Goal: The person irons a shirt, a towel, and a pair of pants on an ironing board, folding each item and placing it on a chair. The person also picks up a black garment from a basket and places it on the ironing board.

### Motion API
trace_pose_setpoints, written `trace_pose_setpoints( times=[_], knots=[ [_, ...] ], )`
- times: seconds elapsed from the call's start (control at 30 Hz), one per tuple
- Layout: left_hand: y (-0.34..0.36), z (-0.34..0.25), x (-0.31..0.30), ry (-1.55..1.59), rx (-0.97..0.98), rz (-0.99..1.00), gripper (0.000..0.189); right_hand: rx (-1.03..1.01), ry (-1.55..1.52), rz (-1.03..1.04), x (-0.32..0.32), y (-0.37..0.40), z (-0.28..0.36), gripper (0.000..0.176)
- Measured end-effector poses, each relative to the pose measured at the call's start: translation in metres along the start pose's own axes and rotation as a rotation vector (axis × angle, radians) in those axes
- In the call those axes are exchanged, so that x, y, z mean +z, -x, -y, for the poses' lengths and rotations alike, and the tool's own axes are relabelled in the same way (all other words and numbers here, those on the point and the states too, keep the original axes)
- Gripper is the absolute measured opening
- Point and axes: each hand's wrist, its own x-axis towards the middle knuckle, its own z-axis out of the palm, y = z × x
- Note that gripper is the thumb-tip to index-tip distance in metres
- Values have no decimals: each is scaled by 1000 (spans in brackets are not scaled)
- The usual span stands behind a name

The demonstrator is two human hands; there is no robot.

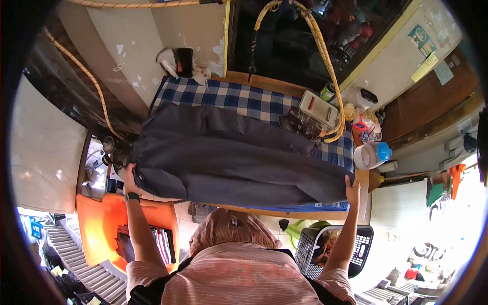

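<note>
Dark grey trousers (229, 157) lie stretched sideways across a table covered with a blue and white checked cloth (244, 99). At the left end, my left hand (130, 178) grips the waist part of the trousers, its fingers partly hidden by the fabric. My right hand (352, 188) pinches the leg end at the right edge of the table. The fabric between my hands is mostly flat, with some long creases, and its near side reaches the table's front edge.
An orange chair (96, 229) with books stands front left, and a dark basket (361, 249) front right. On the table's back right are a white tray (319, 109) and a hanging yellow cord (325, 56). A blue-lidded container (384, 151) sits at right.
</note>
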Motion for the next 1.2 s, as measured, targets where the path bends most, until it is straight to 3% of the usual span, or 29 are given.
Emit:
trace_pose_setpoints(
  times=[0.07,0.1,0.13,0.17,0.2,0.23,0.27,0.33,0.4,0.43,0.5,0.53,0.6,0.63,0.7,0.77,0.8,0.83,0.87,0.9,0.93,0.97,1.0,1.07,1.13,1.17,1.2],
  knots=[
    [-8,22,-32,-94,14,6,47,28,344,-115,29,-7,-46,41],
    [-30,44,-57,-310,140,-33,47,220,349,172,26,-10,-26,39],
    [-59,65,-77,-524,263,-79,47,204,530,20,46,-8,-30,35],
    [-98,88,-94,-880,707,-251,52,54,507,-161,55,-13,-1,36],
    [-78,68,-57,-1064,729,-345,53,-97,478,-334,66,-21,42,39],
    [-50,41,-10,-1245,742,-448,53,-299,377,-250,83,-40,71,42],
    [-35,25,37,-1310,848,-376,53,-492,269,-159,102,-56,101,46],
    [-64,21,78,-1421,1108,-183,57,-354,269,268,126,-61,190,53],
    [-94,29,118,-1366,1172,-23,68,-465,455,367,164,-75,217,53],
    [-95,25,135,-1368,1161,-21,68,-465,459,375,180,-80,215,53],
    [-95,10,163,-1433,469,194,81,-469,476,573,209,-90,205,41],
    [-111,16,158,-1435,458,209,81,-455,485,581,214,-94,207,41],
    [-157,40,125,-1632,707,154,89,-179,279,842,218,-98,215,26],
    [-183,41,119,-1646,594,178,69,-124,27,863,207,-96,231,22],
    [-177,24,126,-1695,733,159,44,-116,-266,678,185,-103,264,18],
    [-157,-18,155,-1510,676,42,29,-479,-400,70,164,-118,289,11],
    [-149,-35,164,-1408,876,20,29,-501,-438,-44,159,-139,286,9],
    [-149,-44,169,-1279,1069,-34,27,-448,-337,-66,133,-144,303,7],
    [-149,-50,174,-1023,1009,-40,27,-369,-1065,86,135,-152,312,8],
    [-148,-57,179,-1041,1256,-150,30,-413,-968,76,118,-151,313,9],
    [-149,-62,179,-992,1143,-90,33,-454,-870,67,101,-149,314,11],
    [-132,-61,191,-927,1261,-67,36,-455,-862,50,89,-143,303,11],
    [-110,-56,198,-858,1372,-50,39,-406,-665,62,74,-130,286,15],
    [-93,-34,161,-1003,1204,16,50,-333,-235,79,49,-105,238,20],
    [-69,6,111,-1333,1352,-242,58,-278,49,68,49,-71,141,30],
    [-59,35,83,-1356,1236,-444,67,-64,425,179,54,-45,87,38],
    [-54,62,59,-1371,1112,-650,77,-125,459,405,76,-17,-18,51]
  ],
)
